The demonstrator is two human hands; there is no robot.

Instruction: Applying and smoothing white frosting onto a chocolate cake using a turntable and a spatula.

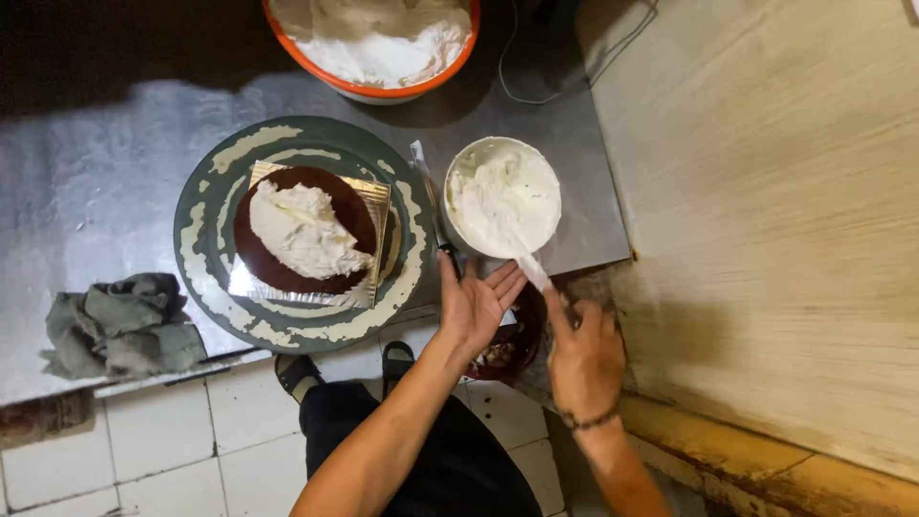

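Steel counter (115, 172), dull grey & smeared, carries everything; big round turntable (206, 206) sits mid-counter, dark w/ cream streaks round its rim, and on it a square silver board (373, 196) w/ a flat dark brown cake (258, 254) topped by a soft white heap of cream (306, 230). Orange-rimmed bowl (378, 91) of more cream at the far edge, crumpled grey cloth (120, 325) at the near left corner. White cream tub (503, 196) stands just right of the turntable, directly ahead of both hands, nearly touching the left one. Right hand (584, 359) is closed round a spatula (526, 263) whose pale blade runs up-left, tip resting in the tub's cream; long axis slants from the hand toward the tub. Left hand (474, 306) is open, palm up, fingers spread wide, holding nothing, by the tub's near rim & a bit closer to the cake. Dark red bowl (507, 349) sits low between the wrists, partly hidden. Cream looks thick, whipped, peaks holding shape
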